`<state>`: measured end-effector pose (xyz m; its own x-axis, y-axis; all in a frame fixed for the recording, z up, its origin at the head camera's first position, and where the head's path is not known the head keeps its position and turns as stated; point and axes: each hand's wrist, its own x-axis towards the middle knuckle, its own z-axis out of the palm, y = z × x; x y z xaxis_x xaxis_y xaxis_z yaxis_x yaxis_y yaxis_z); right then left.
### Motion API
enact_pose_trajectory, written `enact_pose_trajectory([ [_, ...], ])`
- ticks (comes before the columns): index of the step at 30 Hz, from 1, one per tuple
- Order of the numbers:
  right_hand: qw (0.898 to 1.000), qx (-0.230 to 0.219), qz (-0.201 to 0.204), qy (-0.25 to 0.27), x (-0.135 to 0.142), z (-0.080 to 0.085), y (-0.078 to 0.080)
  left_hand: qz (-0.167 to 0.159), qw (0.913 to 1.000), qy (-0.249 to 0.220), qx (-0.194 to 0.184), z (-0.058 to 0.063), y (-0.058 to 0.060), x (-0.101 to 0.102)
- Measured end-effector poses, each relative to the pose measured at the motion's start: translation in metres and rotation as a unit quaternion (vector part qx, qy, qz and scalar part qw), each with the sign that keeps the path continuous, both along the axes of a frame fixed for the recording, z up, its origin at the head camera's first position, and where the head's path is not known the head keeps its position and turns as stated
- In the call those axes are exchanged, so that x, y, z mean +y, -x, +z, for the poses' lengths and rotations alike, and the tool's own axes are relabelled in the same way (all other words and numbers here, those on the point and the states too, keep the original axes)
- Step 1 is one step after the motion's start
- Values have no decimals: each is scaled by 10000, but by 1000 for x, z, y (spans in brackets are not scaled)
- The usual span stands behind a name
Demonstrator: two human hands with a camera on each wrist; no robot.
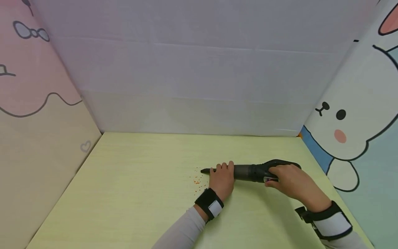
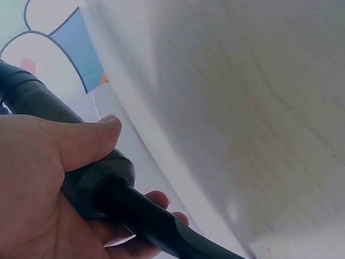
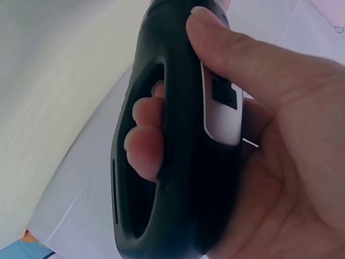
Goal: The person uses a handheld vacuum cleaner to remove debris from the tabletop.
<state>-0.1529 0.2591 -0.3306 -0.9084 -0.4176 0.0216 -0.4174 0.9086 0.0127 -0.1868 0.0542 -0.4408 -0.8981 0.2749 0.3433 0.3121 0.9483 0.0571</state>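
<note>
A black handheld vacuum cleaner (image 1: 248, 172) is held level over the table, its narrow nozzle (image 1: 205, 171) pointing left. My left hand (image 1: 222, 180) grips its front end; in the left wrist view the thumb lies along the dark body and the fingers (image 2: 156, 199) curl beneath. My right hand (image 1: 289, 181) holds the rear handle, with fingertips (image 3: 144, 151) through the handle opening and the thumb beside a silvery panel with a black switch (image 3: 224, 93). Small orange crumbs (image 1: 197, 181) lie scattered on the table by the nozzle tip and left hand.
The pale yellow table (image 1: 130, 193) meets a whitish-lilac sheet wall (image 1: 199, 76) at its back edge. Side panels with cartoon drawings stand left (image 1: 40, 145) and right (image 1: 367, 103). Both wrists wear black straps.
</note>
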Motion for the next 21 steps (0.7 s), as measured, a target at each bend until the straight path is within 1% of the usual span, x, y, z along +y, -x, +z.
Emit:
enact_pose_trajectory([
  [9, 10000, -9, -1, -43, -5, 0, 2, 23, 10000, -14, -11, -1, 2, -5],
  [15, 9999, 56, 95, -9, -5, -1, 4, 50, 10000, -22, -60, -1, 3, -6],
  [21, 9999, 32, 110, 5, -5, -2, 4, 86, 10000, -24, 7, -1, 3, -6],
])
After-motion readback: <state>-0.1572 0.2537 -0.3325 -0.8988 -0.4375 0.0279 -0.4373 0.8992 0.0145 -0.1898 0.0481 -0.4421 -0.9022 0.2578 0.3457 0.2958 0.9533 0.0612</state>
